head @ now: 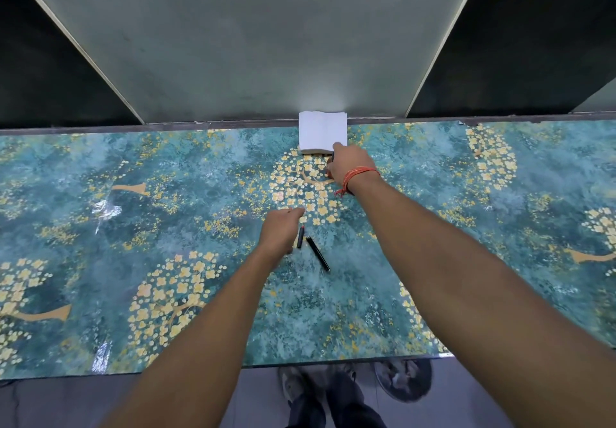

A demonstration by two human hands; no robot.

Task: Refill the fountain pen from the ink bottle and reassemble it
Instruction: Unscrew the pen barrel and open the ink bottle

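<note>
A person's two bare forearms reach over a glossy table covering (pixel 140 227) printed in mottled teal with clusters of pale yellow blossoms and tan trunks. The right hand (pixel 350 165), a braided orange thread (pixel 358 176) wound round its wrist, is curled over a small dark object at the far middle of the table; only a sliver of that object shows under the fingers, too little to say whether it is the ink bottle, though the fingers appear to wrap around it. Just beyond that hand sits a square stack of white paper tissues (pixel 320 131), set against the grey panel at the table's far edge. Nearer, the left hand (pixel 280 232) rests knuckles up with fingers curled; what it holds, if anything, cannot be told. Just to its right lie two slim black cylinders, slightly apart: a short pen section (pixel 300 237) with a reddish tip pointing away, and a longer, smooth pen barrel (pixel 317 253) angled toward the near right.
</note>
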